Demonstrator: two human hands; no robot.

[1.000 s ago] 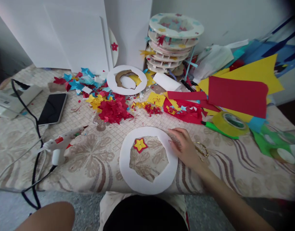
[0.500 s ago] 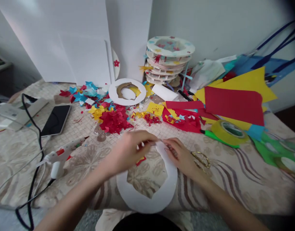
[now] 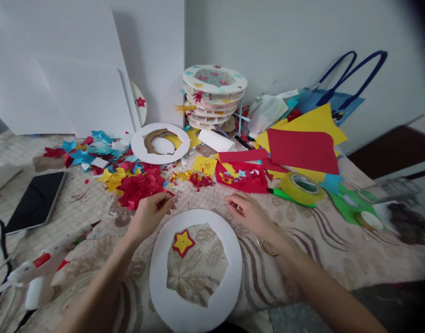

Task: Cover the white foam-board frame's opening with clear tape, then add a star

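A white paper ring [image 3: 197, 307] lies flat at the table's near edge, with a red and yellow star [image 3: 183, 242] stuck on its inner left rim. My left hand [image 3: 150, 213] hovers at the ring's upper left, fingers curled in a pinch beside a heap of red paper flowers [image 3: 140, 184]; what it pinches is too small to name. My right hand [image 3: 247, 212] rests just past the ring's upper right with fingers bent and loosely apart, holding nothing I can see. A gold bangle [image 3: 267, 248] lies by its wrist.
A glue gun [image 3: 42, 268] with cable lies near left, a phone [image 3: 35, 201] beyond it. Farther back are another white ring [image 3: 160, 142], a stack of decorated rings [image 3: 213, 96], coloured paper sheets [image 3: 301, 150], a yellow tape roll [image 3: 300, 188] and a blue bag [image 3: 332, 99].
My left hand came in from the left, met the right over the ring, then drew back to the ring's upper left. The view has swung to the right.
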